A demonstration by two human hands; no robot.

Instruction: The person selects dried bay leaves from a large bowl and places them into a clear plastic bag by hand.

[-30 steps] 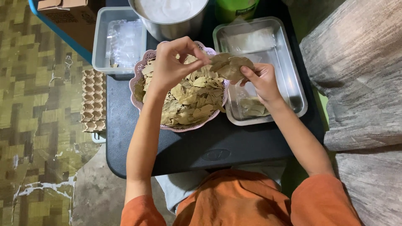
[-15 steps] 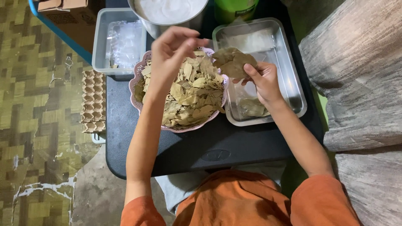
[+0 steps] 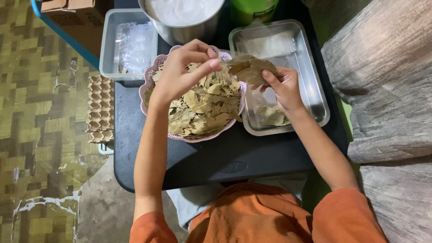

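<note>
Holding now: my right hand (image 3: 284, 87) pinches a small stack of dried brown leaves (image 3: 248, 69), thumb on top and fingers curled under, so the pieces stay flat and together above the metal tray.
Left hand: my left hand (image 3: 182, 72) hangs over the pink bowl with fingertips drawn together beside the stack's near edge; I cannot tell whether it nips a leaf or only touches one.
Why raised: both hands meet in the air between bowl and tray, which keeps the stack where I can see it.
Leaf pile: the scalloped pink bowl (image 3: 146, 90) is heaped with loose dried leaves (image 3: 202, 105), right under my left hand, so picking is a short reach.
Metal tray: the rectangular steel tray (image 3: 315, 90) sits touching the bowl's right side; a few leaves (image 3: 272, 116) lie in its near corner, below my right wrist.
Behind: a steel pot (image 3: 182, 20) with something white inside stands just past the bowl, and a green container (image 3: 252, 9) beside it.
Left side: a grey plastic tub (image 3: 108, 49) holds clear plastic bags.
Surface: all rests on a dark table (image 3: 216, 157) drawn up to my knees.
Floor: cardboard egg trays (image 3: 100, 108) and a cardboard box (image 3: 74, 13) sit off to the left.
</note>
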